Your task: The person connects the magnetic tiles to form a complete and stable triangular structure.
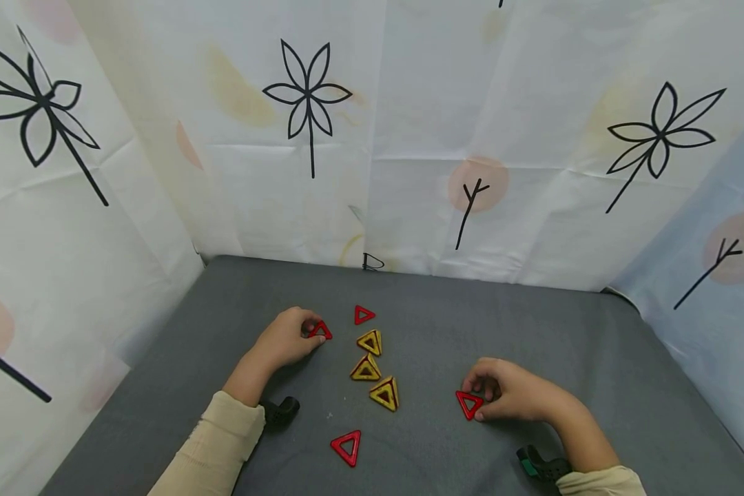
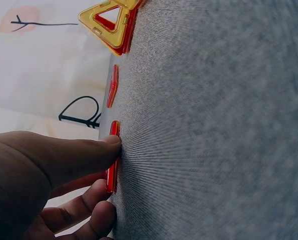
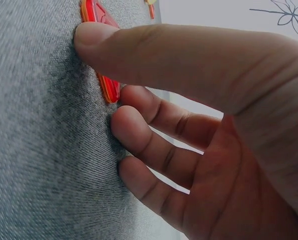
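Note:
My left hand (image 1: 289,337) pinches a red triangular magnetic tile (image 1: 320,331) at the table's left side. In the left wrist view, the thumb presses along the edge of this red tile (image 2: 112,170), which lies at the grey surface. Over on the right, my right hand (image 1: 514,390) holds another red triangular tile (image 1: 461,401) between thumb and index finger. The right wrist view has the thumb across that red tile (image 3: 108,87), the other fingers loosely bent. Between the hands, three yellow triangular tiles (image 1: 385,394) form a column, with red showing under them.
One loose red triangle (image 1: 358,315) lies beyond the yellow column, another red triangle (image 1: 347,448) nearer the front. A grey cloth (image 1: 434,461) covers the table. White printed curtains (image 1: 409,103) rise behind and at both sides.

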`<action>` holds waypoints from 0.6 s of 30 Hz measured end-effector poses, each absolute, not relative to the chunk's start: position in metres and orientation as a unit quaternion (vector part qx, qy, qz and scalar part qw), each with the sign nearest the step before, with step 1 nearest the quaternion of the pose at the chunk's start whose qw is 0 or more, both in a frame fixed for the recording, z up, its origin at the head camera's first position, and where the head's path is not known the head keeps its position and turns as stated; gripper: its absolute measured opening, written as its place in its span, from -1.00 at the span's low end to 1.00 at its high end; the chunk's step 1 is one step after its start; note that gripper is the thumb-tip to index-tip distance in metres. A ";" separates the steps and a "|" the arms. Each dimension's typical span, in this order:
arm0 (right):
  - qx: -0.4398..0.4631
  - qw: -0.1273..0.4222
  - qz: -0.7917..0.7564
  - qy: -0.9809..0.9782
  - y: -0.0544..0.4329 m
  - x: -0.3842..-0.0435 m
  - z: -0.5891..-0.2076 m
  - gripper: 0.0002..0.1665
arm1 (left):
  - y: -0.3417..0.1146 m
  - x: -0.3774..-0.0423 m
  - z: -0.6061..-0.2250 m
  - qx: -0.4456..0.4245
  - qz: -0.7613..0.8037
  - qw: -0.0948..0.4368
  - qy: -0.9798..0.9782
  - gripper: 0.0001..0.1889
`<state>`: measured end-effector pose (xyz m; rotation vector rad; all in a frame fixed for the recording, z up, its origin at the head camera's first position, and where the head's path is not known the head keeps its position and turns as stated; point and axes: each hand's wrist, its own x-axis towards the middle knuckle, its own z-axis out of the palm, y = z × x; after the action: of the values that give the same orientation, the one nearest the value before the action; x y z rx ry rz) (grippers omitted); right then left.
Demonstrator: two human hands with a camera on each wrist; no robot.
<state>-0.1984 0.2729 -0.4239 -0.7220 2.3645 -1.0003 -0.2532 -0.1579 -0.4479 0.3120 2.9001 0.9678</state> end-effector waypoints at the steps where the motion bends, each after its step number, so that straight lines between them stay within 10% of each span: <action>1: -0.263 0.235 -0.364 0.862 0.273 -0.198 -0.424 -0.60 | -0.158 -0.253 -0.448 0.103 0.315 0.033 0.943 -0.65; 18: -0.255 0.230 -0.369 0.864 0.270 -0.200 -0.425 -0.64 | -0.160 -0.253 -0.449 0.102 0.317 0.034 0.942 -0.65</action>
<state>-0.1999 0.2698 -0.4250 -0.7002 2.3757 -1.0159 -0.2534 -0.1598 -0.4485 0.3148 2.8984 0.9749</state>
